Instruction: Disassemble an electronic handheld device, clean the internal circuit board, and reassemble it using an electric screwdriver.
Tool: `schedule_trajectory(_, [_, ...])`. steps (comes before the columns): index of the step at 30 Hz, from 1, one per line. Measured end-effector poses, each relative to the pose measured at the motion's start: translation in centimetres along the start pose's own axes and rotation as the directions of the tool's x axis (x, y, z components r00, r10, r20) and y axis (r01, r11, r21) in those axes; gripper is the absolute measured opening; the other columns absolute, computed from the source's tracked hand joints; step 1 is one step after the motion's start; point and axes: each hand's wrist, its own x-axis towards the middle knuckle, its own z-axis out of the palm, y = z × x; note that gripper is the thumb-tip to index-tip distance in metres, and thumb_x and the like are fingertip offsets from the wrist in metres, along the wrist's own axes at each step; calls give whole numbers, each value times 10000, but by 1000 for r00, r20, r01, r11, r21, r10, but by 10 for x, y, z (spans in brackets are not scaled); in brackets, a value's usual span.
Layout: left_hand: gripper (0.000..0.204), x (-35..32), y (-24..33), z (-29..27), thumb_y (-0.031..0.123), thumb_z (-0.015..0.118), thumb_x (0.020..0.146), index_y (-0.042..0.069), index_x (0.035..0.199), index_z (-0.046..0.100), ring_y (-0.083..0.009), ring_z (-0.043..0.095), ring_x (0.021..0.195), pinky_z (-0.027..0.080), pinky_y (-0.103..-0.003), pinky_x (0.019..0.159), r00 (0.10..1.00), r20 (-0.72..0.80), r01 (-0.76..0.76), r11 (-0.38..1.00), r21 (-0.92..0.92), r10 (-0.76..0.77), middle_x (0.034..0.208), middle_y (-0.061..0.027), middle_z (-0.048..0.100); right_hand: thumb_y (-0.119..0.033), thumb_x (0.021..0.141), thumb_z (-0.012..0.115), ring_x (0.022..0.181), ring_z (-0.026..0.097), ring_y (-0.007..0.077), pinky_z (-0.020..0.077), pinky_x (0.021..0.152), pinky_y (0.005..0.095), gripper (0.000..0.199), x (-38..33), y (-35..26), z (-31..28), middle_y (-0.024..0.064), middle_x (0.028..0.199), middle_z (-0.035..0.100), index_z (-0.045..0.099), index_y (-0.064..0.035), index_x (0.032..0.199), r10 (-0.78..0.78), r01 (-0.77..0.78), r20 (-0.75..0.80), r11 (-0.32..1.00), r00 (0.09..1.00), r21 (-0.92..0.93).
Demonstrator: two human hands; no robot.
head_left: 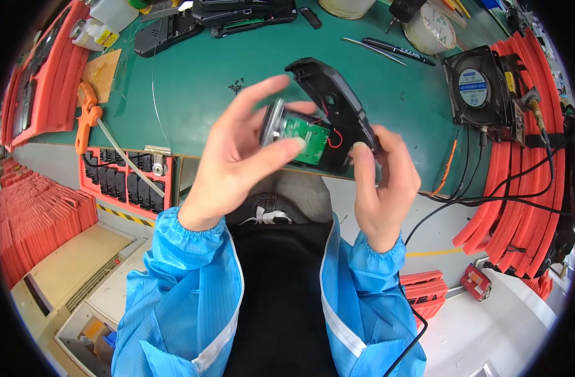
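Observation:
Just above the front edge of the green bench, a black plastic housing (344, 94) is held partly opened, its upper shell tilted up at the back. My right hand (388, 182) grips its right side, thumb on the near edge. Inside lies a green circuit board (315, 146), with a thin red wire (336, 139) running to the shell. My left hand (228, 157) holds the board's left side, its thumb pressed on the board and its fingers curled behind. A shiny, blurred part shows at the board's left end.
Tweezers (375, 51) and a black pen (397, 50) lie at the back right, near a black fan (473, 87). An orange glue gun (88, 116) sits on the left. More black housings (168, 31) lie at the back. Red foam trays (517, 157) and cables flank the right.

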Motion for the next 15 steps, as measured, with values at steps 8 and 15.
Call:
schedule_trajectory(8, [635, -7, 7, -21, 156, 888, 807, 4, 1368, 630, -290, 665, 1128, 541, -408, 967, 883, 215, -342, 259, 903, 418, 1229, -136, 671, -10, 976, 688, 835, 658, 182, 518, 789, 294, 197, 22, -1, -6, 105, 984, 709, 711, 54, 1161, 11, -2, 118, 997, 993, -78])
schedule_trajectory(15, [675, -4, -3, -14, 264, 939, 660, 52, 1268, 736, -332, 589, 1111, 508, -440, 912, 864, 323, -358, 18, 934, 386, 1160, -109, 636, -10, 992, 667, 908, 693, 245, 543, 810, 327, 231, 49, 10, -15, 161, 1094, 726, 715, 12, 1217, -41, 59, 228, 996, 973, -71])
